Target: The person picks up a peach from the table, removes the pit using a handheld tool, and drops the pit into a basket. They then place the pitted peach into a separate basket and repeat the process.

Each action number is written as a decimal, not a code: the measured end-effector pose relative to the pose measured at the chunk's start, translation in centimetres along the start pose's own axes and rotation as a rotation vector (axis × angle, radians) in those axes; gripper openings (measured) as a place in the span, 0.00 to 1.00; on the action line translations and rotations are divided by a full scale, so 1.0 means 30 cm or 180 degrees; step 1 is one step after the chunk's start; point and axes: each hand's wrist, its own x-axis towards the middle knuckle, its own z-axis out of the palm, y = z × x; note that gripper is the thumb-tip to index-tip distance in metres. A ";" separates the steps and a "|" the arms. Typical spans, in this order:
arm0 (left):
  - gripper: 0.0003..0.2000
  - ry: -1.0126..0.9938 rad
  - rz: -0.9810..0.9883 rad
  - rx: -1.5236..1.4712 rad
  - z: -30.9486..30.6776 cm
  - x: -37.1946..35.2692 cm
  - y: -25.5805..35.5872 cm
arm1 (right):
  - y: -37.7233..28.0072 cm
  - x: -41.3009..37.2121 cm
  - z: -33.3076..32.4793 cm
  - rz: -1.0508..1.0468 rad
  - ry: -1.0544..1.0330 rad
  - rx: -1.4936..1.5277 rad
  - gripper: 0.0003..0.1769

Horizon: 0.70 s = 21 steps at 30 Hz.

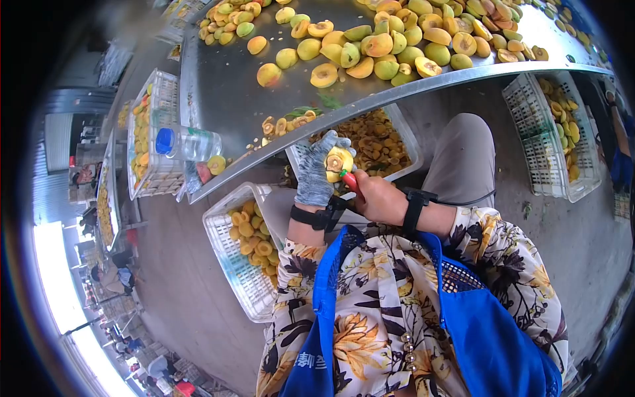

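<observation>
Head view: gloved left hand (316, 173) is closed around a cut fruit (338, 161) at frame centre. Bare right hand (378, 197), at 4 o'clock of it, is clenched on a red-handled tool (351, 181) whose tip meets the fruit's lower edge. Likely risk: slick flesh lets the tool skid into the gloved fingers, or the fruit pops loose and misses the crate (408, 135) at 1 o'clock, under the steel bench (225, 86) at 12. Fruit shows its cut face, yellow-orange, with a darker hollow mid-flesh.
</observation>
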 end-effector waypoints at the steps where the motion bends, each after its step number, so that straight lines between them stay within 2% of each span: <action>1: 0.12 0.0013 0.0011 0.0004 -0.007 0.001 -0.008 | 0.005 0.008 -0.001 0.0008 -0.0040 0.0037 0.14; 6: 0.11 0.0144 0.0779 0.0398 -0.015 0.011 -0.024 | 0.007 0.009 -0.010 0.0083 -0.0307 0.0336 0.13; 8: 0.11 0.0141 0.1029 0.0495 -0.010 0.022 -0.027 | -0.009 0.000 0.017 -0.0012 0.0106 0.0650 0.14; 10: 0.12 0.0601 0.1932 0.0716 0.007 0.028 -0.047 | -0.026 0.006 0.015 0.0187 -0.0031 0.0791 0.14; 11: 0.12 0.0594 0.1939 0.0723 0.006 0.026 -0.040 | -0.031 0.009 0.011 0.0400 -0.0146 0.0924 0.14; 13: 0.12 0.0254 0.1062 0.0658 0.004 0.018 -0.021 | -0.026 0.002 0.014 0.0367 -0.0123 0.0883 0.14; 14: 0.10 -0.0106 0.0308 0.0025 0.002 0.019 0.010 | -0.026 -0.002 0.024 0.0292 0.0003 0.0636 0.14; 15: 0.10 -0.0104 0.0313 0.0013 0.002 0.020 0.023 | -0.026 -0.004 0.028 0.0211 0.0113 0.0383 0.14; 17: 0.11 -0.0431 -0.0164 -0.0198 0.008 0.005 0.050 | -0.022 0.001 0.021 0.0159 0.0070 0.0274 0.13; 19: 0.11 -0.0216 0.0005 -0.0040 0.020 -0.017 0.052 | -0.028 0.004 0.010 0.0083 0.0043 0.0167 0.13; 21: 0.10 -0.0219 0.1188 0.1464 0.008 -0.027 0.036 | -0.030 -0.011 -0.004 0.0121 -0.0285 0.0737 0.13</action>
